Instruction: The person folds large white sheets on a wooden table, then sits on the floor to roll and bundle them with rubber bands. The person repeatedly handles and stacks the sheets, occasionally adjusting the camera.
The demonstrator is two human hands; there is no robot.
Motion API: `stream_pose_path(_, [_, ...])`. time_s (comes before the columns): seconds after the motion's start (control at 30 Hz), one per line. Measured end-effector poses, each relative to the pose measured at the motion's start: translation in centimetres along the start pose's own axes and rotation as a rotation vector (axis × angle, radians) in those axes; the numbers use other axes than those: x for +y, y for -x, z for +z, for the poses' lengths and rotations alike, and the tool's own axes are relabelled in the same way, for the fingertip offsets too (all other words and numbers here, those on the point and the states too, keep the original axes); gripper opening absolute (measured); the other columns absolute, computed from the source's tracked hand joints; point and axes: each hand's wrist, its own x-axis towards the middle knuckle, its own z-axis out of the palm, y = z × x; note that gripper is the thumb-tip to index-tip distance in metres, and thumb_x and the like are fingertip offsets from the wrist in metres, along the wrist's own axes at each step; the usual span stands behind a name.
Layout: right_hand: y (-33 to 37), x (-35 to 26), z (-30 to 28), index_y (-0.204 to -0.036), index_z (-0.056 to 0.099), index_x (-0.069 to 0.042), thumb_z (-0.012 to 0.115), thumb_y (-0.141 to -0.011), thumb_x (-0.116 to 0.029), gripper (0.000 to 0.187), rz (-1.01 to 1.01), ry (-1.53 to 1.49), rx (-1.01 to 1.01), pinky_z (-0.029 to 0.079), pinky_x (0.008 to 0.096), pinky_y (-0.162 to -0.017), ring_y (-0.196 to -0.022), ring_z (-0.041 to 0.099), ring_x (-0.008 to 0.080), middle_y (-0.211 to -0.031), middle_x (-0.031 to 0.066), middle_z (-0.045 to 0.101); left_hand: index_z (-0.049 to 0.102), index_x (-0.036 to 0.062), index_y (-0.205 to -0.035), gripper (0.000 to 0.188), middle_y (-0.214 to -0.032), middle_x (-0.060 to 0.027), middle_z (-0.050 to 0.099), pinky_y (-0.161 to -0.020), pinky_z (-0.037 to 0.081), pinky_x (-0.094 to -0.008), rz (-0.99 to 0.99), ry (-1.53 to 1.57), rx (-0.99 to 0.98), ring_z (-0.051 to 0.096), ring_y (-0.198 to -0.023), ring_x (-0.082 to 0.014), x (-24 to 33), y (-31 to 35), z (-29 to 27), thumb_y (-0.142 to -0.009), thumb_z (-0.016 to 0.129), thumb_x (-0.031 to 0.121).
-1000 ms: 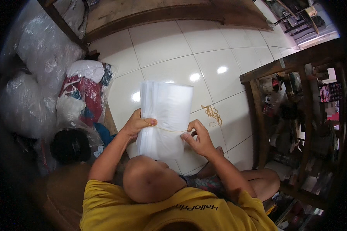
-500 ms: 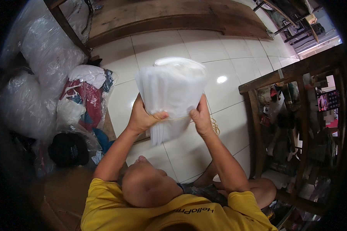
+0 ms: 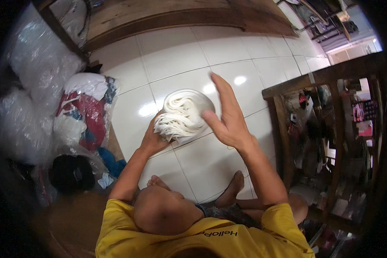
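A thick bundle of folded, whitish translucent plastic sheets (image 3: 182, 112) stands end-on toward me, its many layers showing as tight curls. My left hand (image 3: 155, 136) grips it from the left and below; most of those fingers are hidden behind the bundle. To the right of it my right hand (image 3: 231, 122) is open, fingers stretched upward and thumb apart, the thumb tip close to the bundle's right edge. Whether that thumb touches the sheets I cannot tell. The band round the bundle does not show from this side.
Clear plastic sacks (image 3: 41, 64) and bagged clothes (image 3: 88, 114) lie along the left, with a black cap-like item (image 3: 72, 174) nearer me. A wooden rack (image 3: 331, 81) stands at right. Wooden boards (image 3: 167, 26) edge the white tiled floor (image 3: 176, 58) at the far side.
The bundle was upright between both hands, a yellowish band across it; now it is tipped with its end toward me. My right hand has opened and come off its side.
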Motion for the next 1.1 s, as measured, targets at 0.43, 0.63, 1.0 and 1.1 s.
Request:
stream_pose_path(0.43, [-4.8, -0.5, 4.8, -0.155, 0.033, -0.009, 0.041, -0.090, -0.077, 0.095, -0.137, 0.430, -0.203, 0.012, 0.0675, -0.117, -0.144, 0.028, 0.0492, -0.152, 0.0318, 0.035, 0.067, 0.0167, -0.123, 0.041, -0.122, -0.0108, 0.068, -0.098, 0.044, -0.0499, 0.124, -0.310, -0.143, 0.060, -0.116, -0.0338, -0.8, -1.5, -0.4, -0.090, 0.068, 0.042])
stream_pose_path(0.63, [-4.8, -0.1, 4.5, -0.152, 0.038, -0.007, 0.044, -0.088, -0.076, 0.094, 0.103, 0.347, -0.472, 0.019, 0.0658, -0.116, -0.138, 0.038, 0.0452, -0.145, 0.0306, 0.043, 0.051, 0.0053, -0.138, 0.082, -0.131, -0.0127, 0.059, -0.108, 0.039, -0.0444, 0.032, 0.295, 0.060, 0.055, -0.123, -0.0294, -1.9, 0.8, -1.7, -0.070, 0.086, 0.035])
stream_pose_path(1.0, [-3.0, 1.0, 5.8, -0.150, 0.040, -0.006, 0.045, -0.091, -0.072, 0.089, -0.049, 0.456, -0.190, 0.023, 0.0626, -0.116, -0.130, 0.045, 0.0412, -0.139, 0.0269, 0.049, 0.062, 0.0017, -0.124, 0.044, -0.130, -0.0187, 0.060, -0.103, 0.039, -0.0503, -0.083, 0.279, -0.016, 0.055, -0.119, -0.0374, -4.3, 1.2, 4.0, -0.091, 0.064, 0.032])
stream_pose_path(1.1, [-3.2, 0.4, 6.0, -0.149, 0.041, -0.005, 0.046, -0.092, -0.070, 0.087, -0.032, 0.449, -0.227, 0.025, 0.0612, -0.115, -0.130, 0.045, 0.0404, -0.138, 0.0265, 0.050, 0.058, -0.0011, -0.124, 0.043, -0.126, -0.0182, 0.061, -0.103, 0.041, -0.0455, -0.096, 0.108, -0.101, 0.055, -0.116, -0.0348, -10.4, 3.0, 5.9, -0.092, 0.066, 0.027])
